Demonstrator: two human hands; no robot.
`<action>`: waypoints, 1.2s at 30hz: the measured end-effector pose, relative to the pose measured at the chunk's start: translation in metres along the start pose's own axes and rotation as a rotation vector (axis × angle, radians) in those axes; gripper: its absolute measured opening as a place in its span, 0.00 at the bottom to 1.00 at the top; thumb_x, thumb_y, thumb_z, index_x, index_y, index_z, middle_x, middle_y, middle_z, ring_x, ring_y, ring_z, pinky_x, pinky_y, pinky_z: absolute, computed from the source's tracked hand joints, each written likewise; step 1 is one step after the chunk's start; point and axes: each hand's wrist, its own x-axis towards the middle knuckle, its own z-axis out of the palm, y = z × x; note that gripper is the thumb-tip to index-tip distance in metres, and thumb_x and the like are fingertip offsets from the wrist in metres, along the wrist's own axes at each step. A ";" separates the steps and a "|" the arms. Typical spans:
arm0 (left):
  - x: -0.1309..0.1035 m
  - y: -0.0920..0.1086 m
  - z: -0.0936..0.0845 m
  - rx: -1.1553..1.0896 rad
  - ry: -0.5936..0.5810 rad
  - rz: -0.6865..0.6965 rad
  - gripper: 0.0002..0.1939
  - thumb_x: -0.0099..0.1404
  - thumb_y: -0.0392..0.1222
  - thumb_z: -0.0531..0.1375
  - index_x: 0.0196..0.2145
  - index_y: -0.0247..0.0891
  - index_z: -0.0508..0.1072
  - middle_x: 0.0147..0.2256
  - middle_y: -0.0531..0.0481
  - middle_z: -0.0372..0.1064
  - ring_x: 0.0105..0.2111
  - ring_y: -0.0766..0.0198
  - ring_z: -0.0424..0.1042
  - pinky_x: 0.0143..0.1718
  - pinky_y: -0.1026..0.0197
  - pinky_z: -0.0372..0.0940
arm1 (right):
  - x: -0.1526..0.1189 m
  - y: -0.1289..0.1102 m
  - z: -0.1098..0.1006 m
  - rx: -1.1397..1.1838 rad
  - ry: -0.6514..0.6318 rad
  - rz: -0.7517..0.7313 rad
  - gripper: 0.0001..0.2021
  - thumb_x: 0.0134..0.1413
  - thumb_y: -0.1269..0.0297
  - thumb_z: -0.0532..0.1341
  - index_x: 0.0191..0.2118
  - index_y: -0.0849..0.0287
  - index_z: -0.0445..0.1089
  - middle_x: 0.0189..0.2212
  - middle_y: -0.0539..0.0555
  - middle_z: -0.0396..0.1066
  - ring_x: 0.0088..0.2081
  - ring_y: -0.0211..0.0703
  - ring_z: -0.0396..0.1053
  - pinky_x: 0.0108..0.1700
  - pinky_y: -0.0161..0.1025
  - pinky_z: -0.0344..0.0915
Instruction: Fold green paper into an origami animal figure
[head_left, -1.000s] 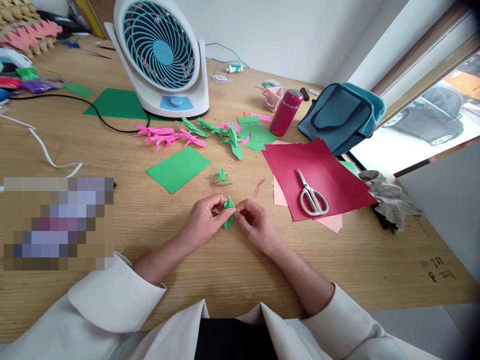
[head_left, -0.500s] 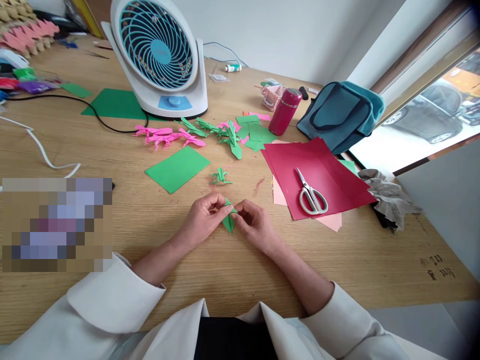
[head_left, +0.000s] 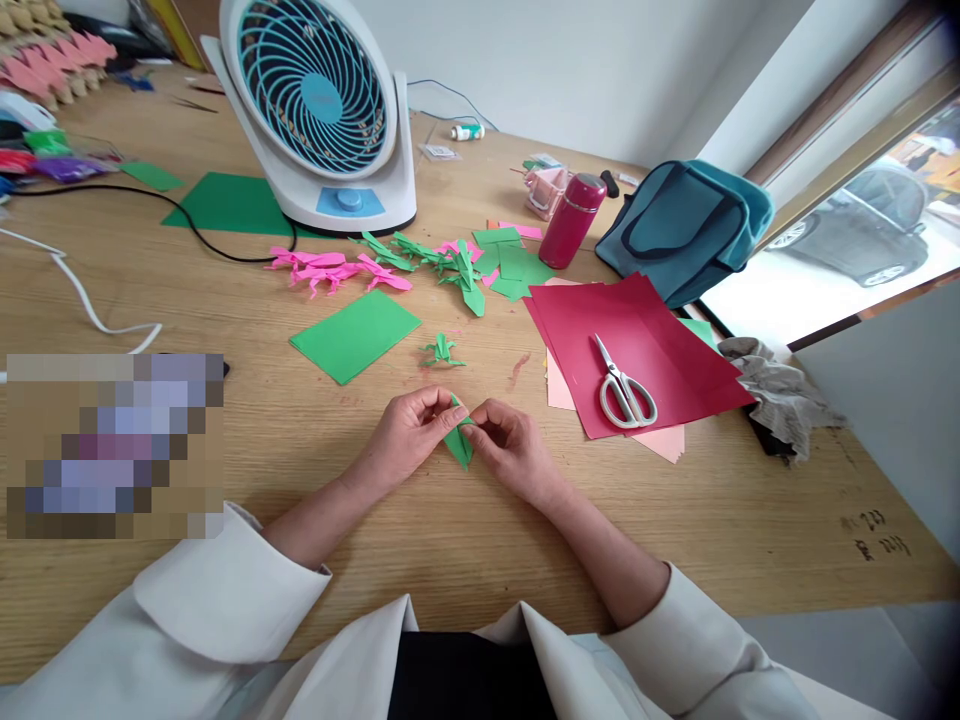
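Between my two hands is a small folded piece of green paper (head_left: 459, 447), its pointed end toward me. My left hand (head_left: 414, 428) pinches its left side between thumb and fingers. On the right side, the thumb and curled fingers of my right hand (head_left: 511, 447) grip the same paper. The fingertips hide its upper part. Just beyond my hands a small green origami figure (head_left: 442, 350) with thin legs stands on the table. A flat green paper sheet (head_left: 355, 336) lies to its left.
Silver scissors (head_left: 624, 392) lie on red paper sheets (head_left: 660, 340) at right. Pink folded figures (head_left: 330, 268) and green folded figures (head_left: 466, 275) lie before a white fan (head_left: 360, 215). A red flask (head_left: 573, 222) and teal bag (head_left: 675, 235) stand behind. A blurred-out patch covers the left.
The folded green paper has turned slightly in my fingers, its near tip shifting a little to the right. Both hands stay in nearly the same place.
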 end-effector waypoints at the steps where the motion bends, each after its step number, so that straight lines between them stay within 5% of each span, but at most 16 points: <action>1: 0.000 0.001 0.000 0.002 0.002 -0.002 0.13 0.64 0.48 0.61 0.29 0.36 0.70 0.26 0.54 0.66 0.28 0.67 0.65 0.31 0.64 0.62 | 0.000 0.002 0.000 0.031 0.008 0.024 0.10 0.58 0.62 0.61 0.28 0.59 0.66 0.23 0.46 0.61 0.25 0.34 0.57 0.28 0.34 0.53; 8: -0.004 0.004 -0.002 0.178 0.070 0.188 0.07 0.68 0.35 0.54 0.42 0.38 0.69 0.39 0.48 0.71 0.36 0.64 0.71 0.41 0.60 0.67 | 0.008 0.008 -0.005 0.370 0.125 0.188 0.18 0.53 0.47 0.65 0.26 0.57 0.64 0.21 0.46 0.61 0.24 0.35 0.57 0.28 0.35 0.54; 15: -0.005 0.001 -0.001 0.500 -0.007 0.519 0.18 0.60 0.23 0.55 0.45 0.39 0.68 0.41 0.50 0.68 0.38 0.65 0.69 0.42 0.61 0.68 | 0.011 0.001 -0.009 0.432 0.145 0.254 0.22 0.46 0.44 0.68 0.25 0.57 0.64 0.20 0.46 0.63 0.23 0.34 0.59 0.28 0.34 0.56; 36: -0.002 0.008 -0.004 0.368 0.069 0.344 0.03 0.65 0.38 0.61 0.32 0.39 0.73 0.34 0.48 0.73 0.37 0.61 0.72 0.41 0.60 0.66 | 0.009 0.007 -0.005 0.358 0.057 0.172 0.21 0.51 0.44 0.65 0.27 0.58 0.64 0.21 0.45 0.61 0.24 0.34 0.56 0.28 0.34 0.54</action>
